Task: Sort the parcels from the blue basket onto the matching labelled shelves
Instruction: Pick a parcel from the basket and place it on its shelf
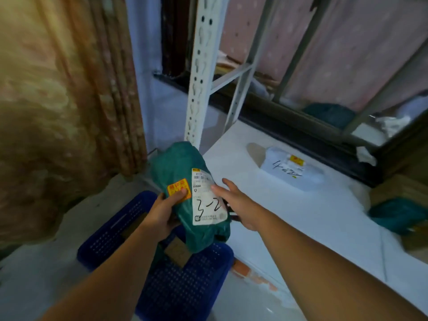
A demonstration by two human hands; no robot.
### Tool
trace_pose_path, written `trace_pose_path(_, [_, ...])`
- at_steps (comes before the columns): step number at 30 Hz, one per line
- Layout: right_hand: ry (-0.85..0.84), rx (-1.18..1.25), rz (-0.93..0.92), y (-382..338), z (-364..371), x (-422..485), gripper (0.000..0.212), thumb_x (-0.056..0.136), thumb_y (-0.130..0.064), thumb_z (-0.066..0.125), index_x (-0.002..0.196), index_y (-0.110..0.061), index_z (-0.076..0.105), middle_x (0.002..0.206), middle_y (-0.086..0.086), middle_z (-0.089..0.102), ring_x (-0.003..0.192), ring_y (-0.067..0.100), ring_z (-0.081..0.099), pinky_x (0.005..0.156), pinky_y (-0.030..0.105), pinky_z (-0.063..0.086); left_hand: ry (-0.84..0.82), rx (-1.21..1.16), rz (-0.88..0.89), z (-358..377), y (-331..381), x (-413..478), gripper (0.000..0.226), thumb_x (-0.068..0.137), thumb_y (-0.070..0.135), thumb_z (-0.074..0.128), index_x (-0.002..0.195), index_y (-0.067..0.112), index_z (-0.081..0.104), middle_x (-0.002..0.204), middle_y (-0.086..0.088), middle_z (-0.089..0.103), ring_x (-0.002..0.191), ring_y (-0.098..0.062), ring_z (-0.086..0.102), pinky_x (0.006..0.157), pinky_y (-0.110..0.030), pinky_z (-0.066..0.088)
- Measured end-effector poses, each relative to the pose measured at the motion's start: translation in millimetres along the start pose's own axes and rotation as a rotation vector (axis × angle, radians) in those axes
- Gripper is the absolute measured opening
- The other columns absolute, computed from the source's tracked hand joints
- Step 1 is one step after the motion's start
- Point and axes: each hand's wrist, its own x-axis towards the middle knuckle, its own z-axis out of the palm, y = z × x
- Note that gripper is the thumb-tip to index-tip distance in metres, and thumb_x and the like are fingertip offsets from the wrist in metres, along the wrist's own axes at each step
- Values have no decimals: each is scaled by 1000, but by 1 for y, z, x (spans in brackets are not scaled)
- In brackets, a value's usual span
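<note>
head view: beside a patterned curtain (58,112), the left hand (162,214) grips a green parcel (183,172) marked 3-2 above the blue basket (192,286); the right hand (236,202), fingers loosely spread, touches its label. farther right, a white parcel (291,169) lies on the white shelf (289,216).

A gold-brown patterned curtain (69,100) is hanging down the left side, its folds coming down to the pale floor (46,274). A pale blue wall (162,107) is showing just right of it. Far right, pink dotted fabric (347,54) is filling the background, with a dark ledge (289,126) running diagonally beneath it.
</note>
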Motion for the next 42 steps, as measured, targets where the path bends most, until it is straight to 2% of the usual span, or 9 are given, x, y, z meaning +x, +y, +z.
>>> trace_pose_path(7, [156,12,62,22,-72,-67,97,79,-61,63,149,-44,-2,144,2,47,124,24,50,105,48,34,-266,339,-11,79,0,-18,58,72,22,78,125,18,56,118,-9,67,109,-32,63,101,-55,43])
trace_pose_path(15, [332,241,16,86,-144,-159,99,86,-33,68,151,-36,-6,135,3,55,90,14,61,72,32,49,-400,550,-75,198,-70,-70,51,81,17,70,129,17,53,111,-9,69,101,-29,64,74,-37,51])
trace_pose_path(20, [369,249,-1,123,-220,-244,69,81,-36,74,132,-39,27,121,0,63,109,23,60,99,48,46,-533,671,-50,286,-116,-122,47,84,25,67,128,22,52,113,-4,69,105,-26,63,79,-38,50])
trace_pose_path(23, [393,259,-62,132,-264,-300,59,82,-33,73,120,-42,29,114,-2,64,109,23,59,100,46,45,-582,700,-2,345,-135,-157,49,85,27,66,130,22,49,114,-4,68,106,-25,63,80,-38,50])
trace_pose_path(28, [464,313,-177,146,-322,-367,47,85,-24,71,122,-33,44,108,-3,67,104,20,62,97,44,48,-589,659,198,434,-150,-213,47,87,24,65,129,24,44,104,1,67,88,-15,64,69,-31,48])
trace_pose_path(32, [503,409,-282,151,-341,-406,30,88,-15,67,110,-31,55,96,-8,67,86,11,63,80,34,51,-627,691,357,471,-159,-245,64,85,13,68,140,21,36,120,-5,60,87,-9,63,68,-24,51])
trace_pose_path(35, [522,433,-344,145,-348,-428,33,89,-8,64,115,-24,54,99,-6,66,87,13,63,72,33,50,-671,803,471,486,-153,-257,69,83,18,72,142,23,37,135,-5,52,103,-13,60,84,-28,49])
trace_pose_path(38, [544,437,-401,128,-353,-448,29,89,-5,62,112,-20,56,101,-2,67,86,15,65,68,30,52,-545,1085,727,495,-135,-264,78,80,33,74,146,26,34,146,-4,31,134,-20,34,111,-34,30])
trace_pose_path(42, [625,426,-478,96,-348,-467,29,87,-5,65,113,-17,58,102,-1,69,83,11,67,61,26,52,-481,1139,966,500,-107,-280,79,79,39,73,146,25,34,125,-4,32,127,-16,33,111,-28,24])
